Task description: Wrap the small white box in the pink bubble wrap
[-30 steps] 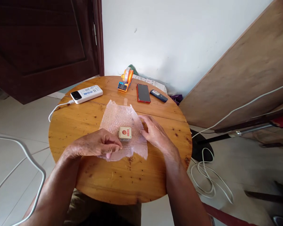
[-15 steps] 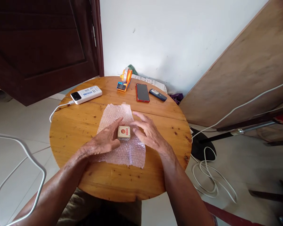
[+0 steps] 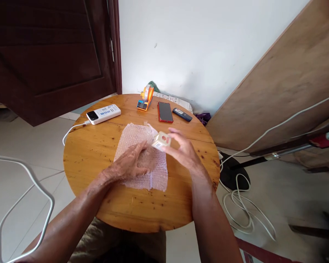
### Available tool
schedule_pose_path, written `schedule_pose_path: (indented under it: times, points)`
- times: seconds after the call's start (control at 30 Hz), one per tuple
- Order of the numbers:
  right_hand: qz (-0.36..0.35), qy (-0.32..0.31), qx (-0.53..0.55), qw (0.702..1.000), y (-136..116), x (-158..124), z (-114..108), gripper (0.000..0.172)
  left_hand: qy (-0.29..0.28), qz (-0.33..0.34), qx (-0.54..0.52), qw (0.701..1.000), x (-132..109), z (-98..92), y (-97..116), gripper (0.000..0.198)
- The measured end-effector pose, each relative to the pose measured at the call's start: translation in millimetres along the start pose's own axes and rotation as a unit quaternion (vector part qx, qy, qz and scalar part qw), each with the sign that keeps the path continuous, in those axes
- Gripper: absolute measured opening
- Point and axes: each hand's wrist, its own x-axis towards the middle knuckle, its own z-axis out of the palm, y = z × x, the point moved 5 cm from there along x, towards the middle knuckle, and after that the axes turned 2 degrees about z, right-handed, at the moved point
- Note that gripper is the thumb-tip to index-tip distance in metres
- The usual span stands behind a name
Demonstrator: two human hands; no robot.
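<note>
A small cream-coloured box point(image 3: 161, 141) with red print is tilted in the grip of my right hand point(image 3: 183, 149), held above the right side of the bubble wrap point(image 3: 159, 175). Thumb and fingers pinch the box at its right end. My left hand point(image 3: 131, 160) lies over the left part of the wrap, fingers stretched out and thumb apart, with nothing in it. The wrap lies flat on the round wooden table point(image 3: 142, 212), and a whitish flap shows at its top edge behind the box.
Along the table's far side are a white power bank point(image 3: 103, 114) with a cable, an orange tape dispenser point(image 3: 146, 98), a red-edged phone point(image 3: 165, 111) and a dark blue handheld device point(image 3: 182, 114). A white cable point(image 3: 244, 204) coils on the floor at right.
My right hand has taken hold of the box and lifted it off the bubble wrap, up and to the right. My left hand has stayed over the wrap, its fingers now flatter.
</note>
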Motion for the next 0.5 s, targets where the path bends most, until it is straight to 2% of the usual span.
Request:
schedule_pose_path:
  times: [0.07, 0.13, 0.17, 0.23, 0.3, 0.37, 0.43, 0.47, 0.5]
  points:
    - [0.05, 0.08, 0.003, 0.996, 18, -2, -21, 0.039, -0.005, 0.026, 0.055, 0.998, 0, 4.5, 0, 0.092]
    - [0.09, 0.135, -0.03, 0.986, 39, -11, -36, 0.043, -0.016, 0.055, 0.088, 0.994, -1, 8.5, 1, 0.082]
    - [0.108, 0.142, -0.057, 0.982, 50, -16, -41, 0.042, -0.021, 0.066, 0.097, 0.993, -1, 9.9, 1, 0.079]
    - [0.148, 0.101, -0.105, 0.978, 68, -27, -43, 0.038, -0.026, 0.078, 0.109, 0.991, -1, 11.3, 1, 0.075]
    - [0.17, 0.103, -0.144, 0.97, 74, -37, -48, 0.044, -0.028, 0.086, 0.117, 0.989, -1, 11.0, 0, 0.072]
    - [0.146, 0.156, -0.167, 0.963, 58, -43, -54, 0.054, -0.028, 0.09, 0.123, 0.988, -1, 9.9, -1, 0.072]
    - [0.08, 0.199, -0.161, 0.963, 24, -44, -52, 0.05, -0.028, 0.093, 0.125, 0.987, -1, 10.0, -2, 0.072]
    - [0.039, 0.194, -0.141, 0.97, 3, -42, -46, 0.042, -0.028, 0.095, 0.12, 0.988, -1, 11.5, -1, 0.072]
    - [0.005, 0.159, -0.118, 0.98, -19, -40, -34, 0.035, -0.018, 0.092, 0.103, 0.99, -2, 13.2, -1, 0.073]
